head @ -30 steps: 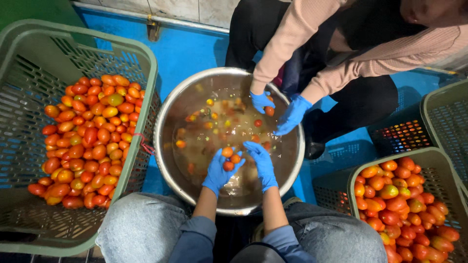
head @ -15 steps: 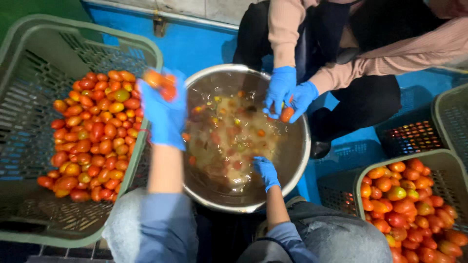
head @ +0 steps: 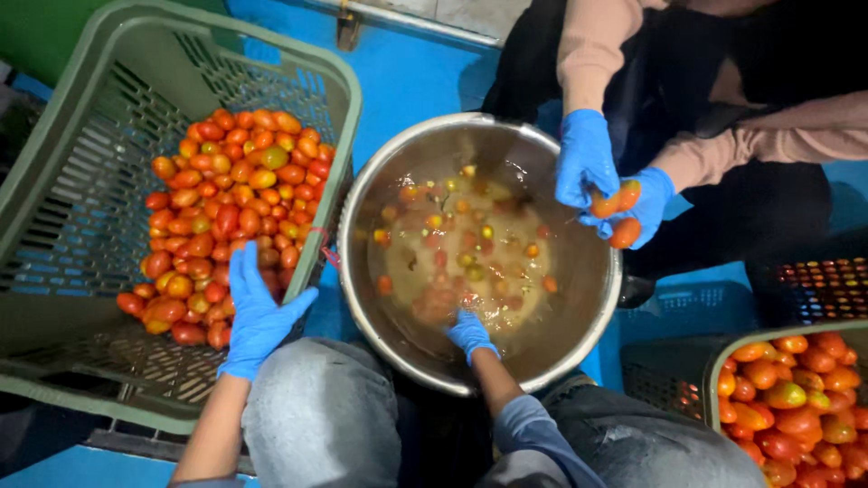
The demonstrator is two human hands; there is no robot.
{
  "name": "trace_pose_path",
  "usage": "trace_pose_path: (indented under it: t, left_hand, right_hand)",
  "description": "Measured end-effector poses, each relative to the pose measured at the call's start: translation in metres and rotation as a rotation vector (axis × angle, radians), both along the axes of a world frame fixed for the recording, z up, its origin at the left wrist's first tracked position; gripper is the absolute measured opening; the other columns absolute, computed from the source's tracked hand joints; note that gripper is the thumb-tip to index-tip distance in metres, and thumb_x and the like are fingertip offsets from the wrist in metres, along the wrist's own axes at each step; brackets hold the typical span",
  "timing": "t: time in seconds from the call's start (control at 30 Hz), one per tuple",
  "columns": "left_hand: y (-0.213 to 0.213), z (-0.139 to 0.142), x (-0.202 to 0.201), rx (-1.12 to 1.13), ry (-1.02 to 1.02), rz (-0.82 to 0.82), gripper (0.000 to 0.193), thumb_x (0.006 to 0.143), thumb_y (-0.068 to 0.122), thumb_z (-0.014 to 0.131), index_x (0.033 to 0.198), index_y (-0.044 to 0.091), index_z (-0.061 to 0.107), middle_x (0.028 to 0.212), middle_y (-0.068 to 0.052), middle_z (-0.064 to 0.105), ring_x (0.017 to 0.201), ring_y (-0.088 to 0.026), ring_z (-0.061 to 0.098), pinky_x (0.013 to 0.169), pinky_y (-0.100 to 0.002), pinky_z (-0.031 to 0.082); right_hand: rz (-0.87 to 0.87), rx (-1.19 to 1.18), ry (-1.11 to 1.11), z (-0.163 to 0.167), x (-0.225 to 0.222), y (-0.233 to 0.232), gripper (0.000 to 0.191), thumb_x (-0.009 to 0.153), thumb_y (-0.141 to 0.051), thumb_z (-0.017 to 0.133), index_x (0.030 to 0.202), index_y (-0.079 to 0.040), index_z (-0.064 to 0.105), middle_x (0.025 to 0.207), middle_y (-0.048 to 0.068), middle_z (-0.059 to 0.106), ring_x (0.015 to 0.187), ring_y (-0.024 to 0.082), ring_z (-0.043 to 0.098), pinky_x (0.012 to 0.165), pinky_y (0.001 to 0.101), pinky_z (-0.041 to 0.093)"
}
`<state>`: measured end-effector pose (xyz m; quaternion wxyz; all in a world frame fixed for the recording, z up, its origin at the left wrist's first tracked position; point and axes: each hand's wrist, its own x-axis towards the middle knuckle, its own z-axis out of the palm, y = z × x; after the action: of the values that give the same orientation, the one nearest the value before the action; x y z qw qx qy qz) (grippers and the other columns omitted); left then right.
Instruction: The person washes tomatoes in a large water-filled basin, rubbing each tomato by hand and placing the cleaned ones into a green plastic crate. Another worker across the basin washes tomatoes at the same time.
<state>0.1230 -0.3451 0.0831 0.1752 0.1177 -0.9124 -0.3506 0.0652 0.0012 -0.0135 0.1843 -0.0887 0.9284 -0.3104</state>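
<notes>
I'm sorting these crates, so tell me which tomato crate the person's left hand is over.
The big green crate on the left: the left hand hovers open over its tomatoes. The other crate sits at lower right, away from both hands.

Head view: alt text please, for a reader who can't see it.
Seen from above, a person's blue-gloved right hand dips into a steel bowl of cloudy water with floating tomatoes, while the left hand rests open over tomatoes in a green crate. Opposite, a co-worker's gloved hands hold tomatoes above the bowl's rim.
</notes>
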Motion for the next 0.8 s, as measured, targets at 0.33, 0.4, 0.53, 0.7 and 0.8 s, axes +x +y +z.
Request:
trace_pose_path:
  t: [0.33, 0.4, 0.53, 0.7, 0.8]
  left_hand:
    - [-0.007, -0.005, -0.003, 0.155, -0.047, 0.048, 0.094, 0.085, 0.038, 0.079, 0.158, 0.003, 0.030, 0.155, -0.027, 0.035, 0.146, -0.041, 0.037, 0.119, -0.044, 0.035]
    - [-0.005, -0.004, -0.001, 0.129, -0.048, 0.052, 0.093, 0.086, 0.038, 0.078, 0.158, 0.004, 0.031, 0.155, -0.026, 0.034, 0.146, -0.041, 0.037, 0.119, -0.045, 0.034]
    - [-0.004, 0.000, -0.001, 0.126, -0.109, 0.094, 0.088, 0.086, 0.041, 0.077, 0.156, 0.007, 0.034, 0.157, -0.025, 0.034, 0.145, -0.042, 0.039, 0.117, -0.045, 0.037]
    - [-0.007, 0.002, -0.007, 0.095, -0.095, 0.087, 0.086, 0.086, 0.041, 0.076, 0.155, 0.007, 0.037, 0.157, -0.026, 0.032, 0.144, -0.043, 0.038, 0.115, -0.046, 0.037]
    - [-0.008, -0.003, -0.008, 0.106, -0.089, 0.081, 0.084, 0.088, 0.041, 0.076, 0.154, 0.006, 0.037, 0.155, -0.027, 0.034, 0.144, -0.044, 0.038, 0.116, -0.046, 0.036]
  right_hand:
    - [-0.164, -0.196, -0.662, -0.017, -0.001, -0.035, 0.023, 0.075, -0.017, 0.077, 0.097, -0.012, 0.070, 0.089, 0.013, 0.067, 0.080, 0.031, 0.070, 0.075, 0.0474, 0.058]
    - [-0.258, -0.374, -0.771, -0.021, -0.008, -0.042, 0.025, 0.076, -0.017, 0.078, 0.098, -0.014, 0.068, 0.090, 0.006, 0.069, 0.085, 0.022, 0.068, 0.076, 0.0430, 0.058]
    - [-0.001, -0.206, 0.105, -0.024, -0.034, -0.070, 0.046, 0.070, -0.015, 0.081, 0.112, -0.011, 0.065, 0.100, 0.015, 0.071, 0.095, 0.030, 0.069, 0.085, 0.0421, 0.057]
    - [0.258, 0.270, -0.220, -0.017, -0.058, -0.105, 0.061, 0.071, -0.029, 0.088, 0.125, -0.014, 0.067, 0.118, 0.018, 0.071, 0.108, 0.035, 0.067, 0.091, 0.0446, 0.056]
    - [0.188, 0.066, -0.253, -0.017, -0.048, -0.110, 0.068, 0.073, -0.032, 0.091, 0.132, -0.015, 0.063, 0.125, 0.018, 0.069, 0.112, 0.034, 0.066, 0.093, 0.0451, 0.055]
